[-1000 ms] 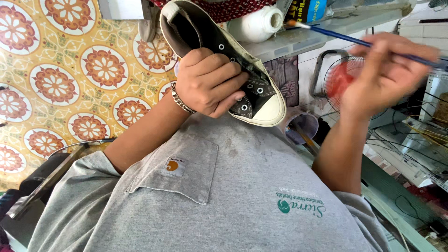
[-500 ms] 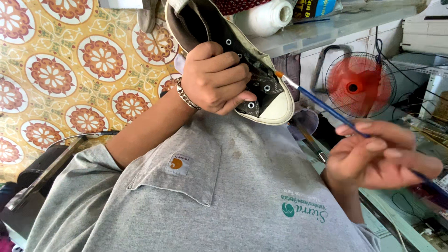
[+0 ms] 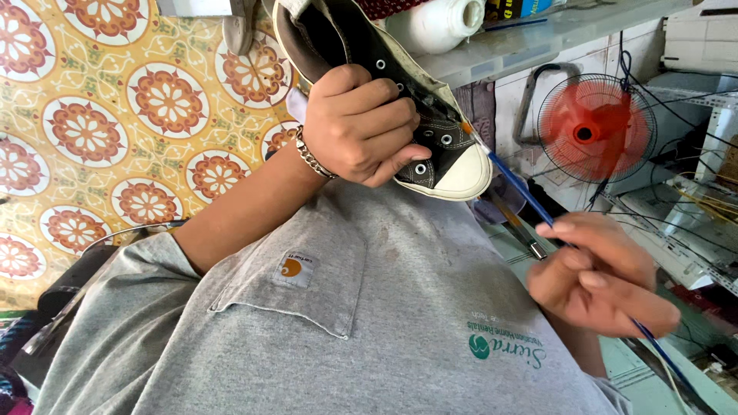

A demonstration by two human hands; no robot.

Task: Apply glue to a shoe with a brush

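My left hand (image 3: 357,127) is shut around a black high-top canvas shoe (image 3: 434,142) with a white toe cap and metal eyelets, held up in front of my grey shirt. A chain bracelet (image 3: 311,157) circles that wrist. My right hand (image 3: 600,277), lower right, pinches a thin blue-handled paintbrush (image 3: 516,183). The brush slants up to the left and its orange-tinted tip touches the shoe's side near the toe cap.
A red table fan (image 3: 596,127) stands at the right among cables and white shelving. A white jug (image 3: 438,23) sits on a grey shelf (image 3: 538,34) behind the shoe. An orange flower-patterned surface (image 3: 115,115) fills the left side.
My right hand dropped from high on the right to below the shoe and brought the brush tip onto the shoe's side. The left hand kept its hold, the shoe shifting slightly.
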